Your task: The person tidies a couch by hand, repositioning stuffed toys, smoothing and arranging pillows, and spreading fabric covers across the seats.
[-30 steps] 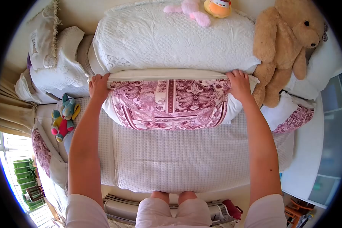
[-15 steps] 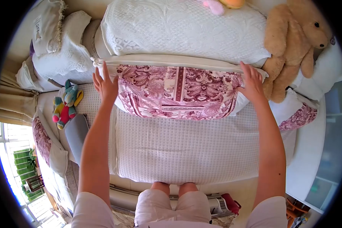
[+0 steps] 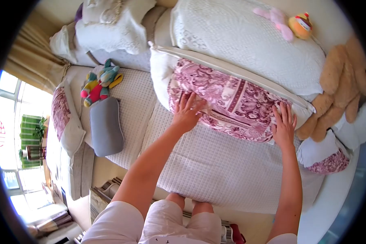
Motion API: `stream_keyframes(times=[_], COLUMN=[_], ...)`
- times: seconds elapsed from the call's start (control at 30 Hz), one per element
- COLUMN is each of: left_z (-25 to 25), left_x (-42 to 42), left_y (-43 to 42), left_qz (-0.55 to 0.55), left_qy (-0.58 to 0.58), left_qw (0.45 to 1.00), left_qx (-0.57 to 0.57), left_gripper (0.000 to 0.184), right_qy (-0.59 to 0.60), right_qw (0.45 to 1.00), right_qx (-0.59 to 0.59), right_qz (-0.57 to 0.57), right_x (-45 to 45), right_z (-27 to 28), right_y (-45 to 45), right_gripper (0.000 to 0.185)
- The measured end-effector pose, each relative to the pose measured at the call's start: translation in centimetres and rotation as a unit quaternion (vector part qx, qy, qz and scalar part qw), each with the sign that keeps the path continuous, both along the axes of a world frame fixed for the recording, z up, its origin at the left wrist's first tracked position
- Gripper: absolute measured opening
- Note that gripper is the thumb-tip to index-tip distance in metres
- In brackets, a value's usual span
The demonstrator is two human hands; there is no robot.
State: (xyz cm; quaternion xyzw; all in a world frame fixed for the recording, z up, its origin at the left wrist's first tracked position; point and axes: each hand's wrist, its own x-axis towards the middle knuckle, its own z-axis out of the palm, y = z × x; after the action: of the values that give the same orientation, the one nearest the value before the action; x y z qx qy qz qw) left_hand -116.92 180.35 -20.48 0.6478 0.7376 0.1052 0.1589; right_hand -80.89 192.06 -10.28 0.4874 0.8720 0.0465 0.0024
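A large white cushion (image 3: 221, 87) with a burgundy patterned panel leans against the sofa back, a zipper running along its upper edge. My left hand (image 3: 188, 110) rests on the left part of the panel, fingers spread. Flat near the panel's right end lies my right hand (image 3: 284, 124), its fingers also stretched out. Both hands press on the cushion's front without gripping it. White corners stick out past the panel on either side.
White lace covers (image 3: 248, 44) drape the sofa back. A brown teddy bear (image 3: 341, 77) sits right of the cushion, above a smaller patterned cushion (image 3: 327, 156). Leftward lie a colourful plush toy (image 3: 101, 83), a grey pillow (image 3: 106, 128) and another patterned cushion (image 3: 63, 116).
My hands have left the cushion's upper corners and come down onto its front panel. The view has turned and shifted left, showing more of the window side.
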Motion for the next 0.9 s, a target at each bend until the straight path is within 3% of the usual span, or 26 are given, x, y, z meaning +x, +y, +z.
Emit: stream_keyframes(times=[0.1, 0.3, 0.43, 0.5, 0.67, 0.77, 0.9], left_z=[-0.1, 1.5, -0.6, -1.5, -2.0, -2.9, -4.9], left_x=[0.6, 0.9, 0.5, 0.2, -3.1, -8.3, -18.0], left_y=[-1.2, -11.4, -21.0, -25.4, -33.7, -37.0, -39.6], left_qz=[-0.009, 0.090, 0.157, 0.188, 0.269, 0.302, 0.422], left_qy=[0.030, -0.078, -0.186, -0.208, -0.203, -0.193, -0.174], left_qw=[0.999, 0.993, 0.966, 0.959, 0.939, 0.933, 0.889], left_qx=[0.026, -0.015, -0.088, -0.051, -0.063, -0.019, 0.046], left_gripper=[0.063, 0.069, 0.067, 0.063, 0.057, 0.057, 0.056], right_qy=[0.006, 0.029, 0.204, 0.214, 0.217, 0.237, 0.255], right_qw=[1.000, 0.999, 0.976, 0.975, 0.958, 0.927, 0.909], right_qx=[-0.002, 0.025, 0.045, -0.015, -0.179, -0.283, -0.325], right_qz=[-0.014, -0.006, 0.062, 0.061, 0.063, 0.058, 0.056], right_x=[-0.4, -1.7, -3.1, -5.5, -11.5, -16.5, -23.6], right_z=[0.1, 1.1, -3.6, -5.2, -10.4, -11.4, -13.5], right_y=[-0.8, -4.9, -8.9, -12.5, -23.8, -29.1, -33.2], right_gripper=[0.077, 0.079, 0.076, 0.082, 0.074, 0.070, 0.063])
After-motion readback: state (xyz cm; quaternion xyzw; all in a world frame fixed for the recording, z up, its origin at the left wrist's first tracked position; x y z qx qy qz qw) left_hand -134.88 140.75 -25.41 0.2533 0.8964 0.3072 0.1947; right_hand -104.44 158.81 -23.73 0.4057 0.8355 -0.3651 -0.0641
